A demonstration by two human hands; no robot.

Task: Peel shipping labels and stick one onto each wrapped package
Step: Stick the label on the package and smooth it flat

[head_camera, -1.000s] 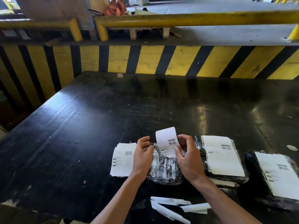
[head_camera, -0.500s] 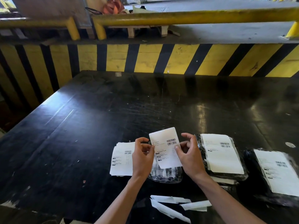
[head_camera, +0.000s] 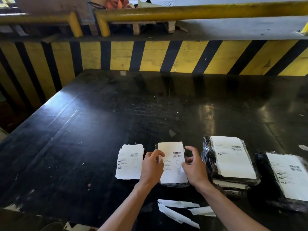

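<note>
Two bare hands work at the near edge of a scuffed black table (head_camera: 100, 130), backed at the far side by a yellow-and-black striped barrier (head_camera: 150, 55) and a yellow rail (head_camera: 200, 11). At right lie two wrapped packages already wearing white labels: a dark labelled package (head_camera: 283, 177) nearest the right edge, and a second labelled package (head_camera: 231, 160) stacked on others just beside the hands. At centre, a shipping label (head_camera: 172, 162) lies over a small wrapped package (head_camera: 175, 184), only its near edge showing. The left hand (head_camera: 150, 169) pinches the label's left edge with curled fingers; the right hand (head_camera: 194, 169) touches its right edge, fingers loosely curled. Left of them sits a stack of unused labels (head_camera: 130, 162). Nearer still, peeled backing strips (head_camera: 180, 212) lie scattered.
</note>
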